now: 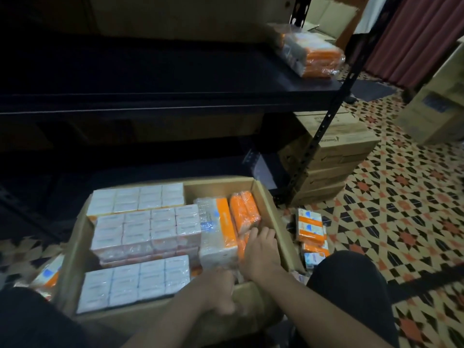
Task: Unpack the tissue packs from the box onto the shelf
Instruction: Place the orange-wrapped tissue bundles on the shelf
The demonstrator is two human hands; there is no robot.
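1. Right hand (261,249): fingers fairly straight, laid on the orange tissue packs (244,212) at the right end of the box (218,189).
2. Left hand (221,290): fingers curled at the box's near rim; cannot tell what they grip.
3. Left of both hands: white-topped packs (145,229) fill the box.
4. Beyond the hands, up right: one wrapped bundle (313,55) on the shelf (175,79).

One box (271,207), three white-topped bundles (147,229), one orange bundle (313,55) on shelf (175,79)
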